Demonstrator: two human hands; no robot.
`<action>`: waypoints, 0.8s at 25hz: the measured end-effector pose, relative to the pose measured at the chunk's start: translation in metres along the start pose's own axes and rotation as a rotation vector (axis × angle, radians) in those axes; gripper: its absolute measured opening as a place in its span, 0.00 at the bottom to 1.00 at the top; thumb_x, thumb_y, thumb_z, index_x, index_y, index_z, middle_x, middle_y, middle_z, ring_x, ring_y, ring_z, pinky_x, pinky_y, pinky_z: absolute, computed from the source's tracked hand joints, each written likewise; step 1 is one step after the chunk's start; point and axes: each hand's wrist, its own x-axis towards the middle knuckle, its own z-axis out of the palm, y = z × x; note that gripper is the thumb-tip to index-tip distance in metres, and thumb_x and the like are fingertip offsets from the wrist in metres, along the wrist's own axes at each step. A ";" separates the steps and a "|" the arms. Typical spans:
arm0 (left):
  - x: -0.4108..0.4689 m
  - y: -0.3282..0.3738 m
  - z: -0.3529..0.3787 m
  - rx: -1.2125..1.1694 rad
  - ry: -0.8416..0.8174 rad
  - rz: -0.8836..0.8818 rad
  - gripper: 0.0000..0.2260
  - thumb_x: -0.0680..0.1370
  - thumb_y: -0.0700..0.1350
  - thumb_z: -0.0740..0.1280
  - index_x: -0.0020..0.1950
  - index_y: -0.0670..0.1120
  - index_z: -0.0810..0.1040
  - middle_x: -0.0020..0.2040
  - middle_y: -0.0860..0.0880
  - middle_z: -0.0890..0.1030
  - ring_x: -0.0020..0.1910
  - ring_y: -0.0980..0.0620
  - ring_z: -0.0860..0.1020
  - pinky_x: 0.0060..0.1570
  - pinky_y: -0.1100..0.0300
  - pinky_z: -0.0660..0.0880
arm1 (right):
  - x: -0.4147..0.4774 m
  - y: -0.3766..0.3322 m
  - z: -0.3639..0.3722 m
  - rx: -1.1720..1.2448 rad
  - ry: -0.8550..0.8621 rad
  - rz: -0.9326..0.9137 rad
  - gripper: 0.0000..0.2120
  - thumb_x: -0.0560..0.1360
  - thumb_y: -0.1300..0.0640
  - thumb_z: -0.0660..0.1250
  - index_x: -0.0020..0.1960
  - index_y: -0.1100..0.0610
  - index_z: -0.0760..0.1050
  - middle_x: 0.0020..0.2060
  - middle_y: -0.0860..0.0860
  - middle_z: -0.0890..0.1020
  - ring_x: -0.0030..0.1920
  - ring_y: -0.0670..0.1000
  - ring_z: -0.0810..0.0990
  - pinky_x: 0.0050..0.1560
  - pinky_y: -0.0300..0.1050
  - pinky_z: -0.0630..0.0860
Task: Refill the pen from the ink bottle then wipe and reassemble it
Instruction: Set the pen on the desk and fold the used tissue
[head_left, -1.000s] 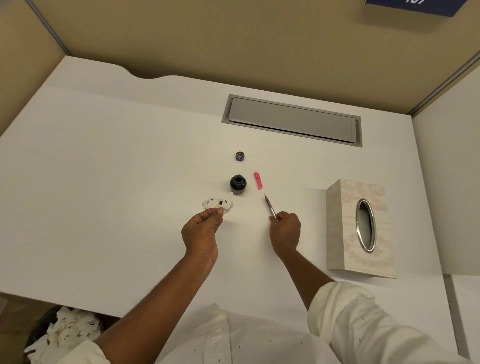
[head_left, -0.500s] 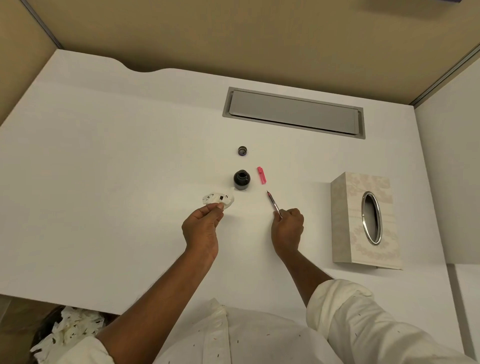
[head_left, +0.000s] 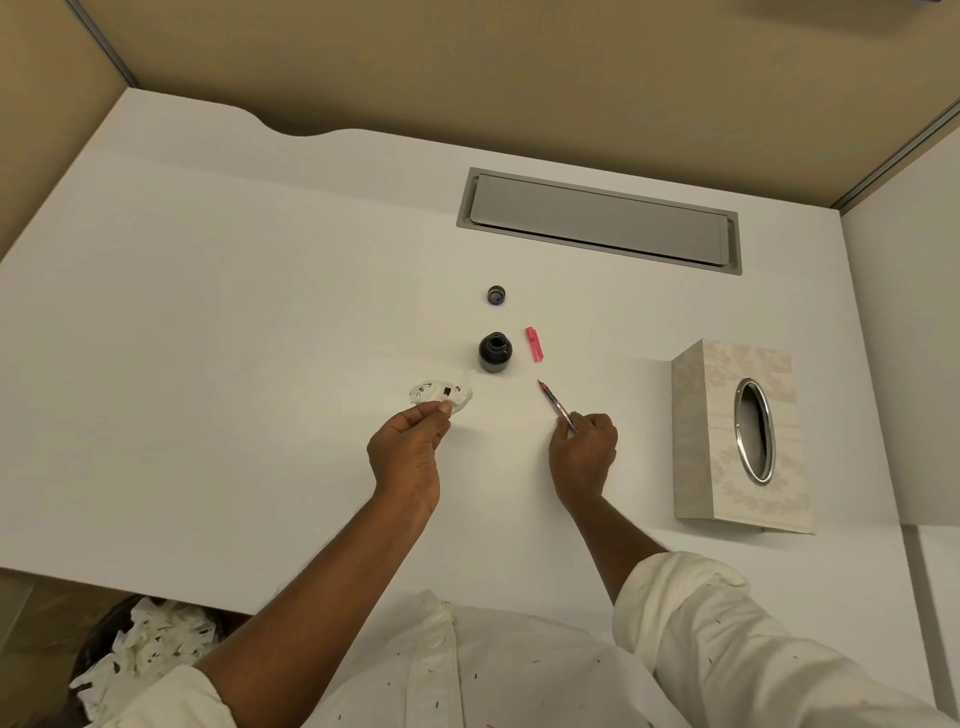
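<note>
- Hands and desk items sit much as they did half a second earlier; only the view has shifted slightly.
- The left hand (head_left: 408, 452), at centre frame, pinches a crumpled, ink-stained tissue (head_left: 441, 393) between thumb and fingertips.
- The right hand (head_left: 584, 452) grips the pen (head_left: 556, 404) by its lower end, nib aimed toward upper left, apart from the tissue.
- The open ink bottle (head_left: 494, 353) stands just above them, its cap (head_left: 496, 295) farther up and a pink pen part (head_left: 534, 344) just to its right.
- A tissue box (head_left: 743, 436) lies at the right.
</note>
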 end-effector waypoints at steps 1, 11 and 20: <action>0.000 0.000 -0.001 0.001 0.002 0.001 0.06 0.69 0.30 0.71 0.38 0.40 0.80 0.42 0.43 0.82 0.47 0.46 0.80 0.56 0.53 0.76 | 0.000 0.000 0.001 0.016 0.005 0.011 0.08 0.73 0.62 0.67 0.48 0.64 0.81 0.44 0.59 0.77 0.47 0.61 0.76 0.48 0.55 0.75; 0.000 0.005 -0.009 -0.005 0.005 0.010 0.06 0.69 0.29 0.71 0.38 0.40 0.80 0.42 0.43 0.82 0.48 0.46 0.80 0.56 0.54 0.76 | -0.001 0.006 0.007 0.086 0.042 0.023 0.10 0.70 0.62 0.70 0.50 0.64 0.81 0.44 0.58 0.78 0.47 0.60 0.77 0.49 0.56 0.76; -0.001 0.006 -0.011 -0.003 -0.004 0.006 0.06 0.69 0.29 0.70 0.38 0.39 0.80 0.41 0.44 0.82 0.45 0.47 0.81 0.55 0.54 0.76 | -0.002 0.009 0.005 0.109 0.014 0.024 0.12 0.70 0.61 0.71 0.52 0.65 0.81 0.45 0.57 0.78 0.49 0.58 0.77 0.52 0.55 0.75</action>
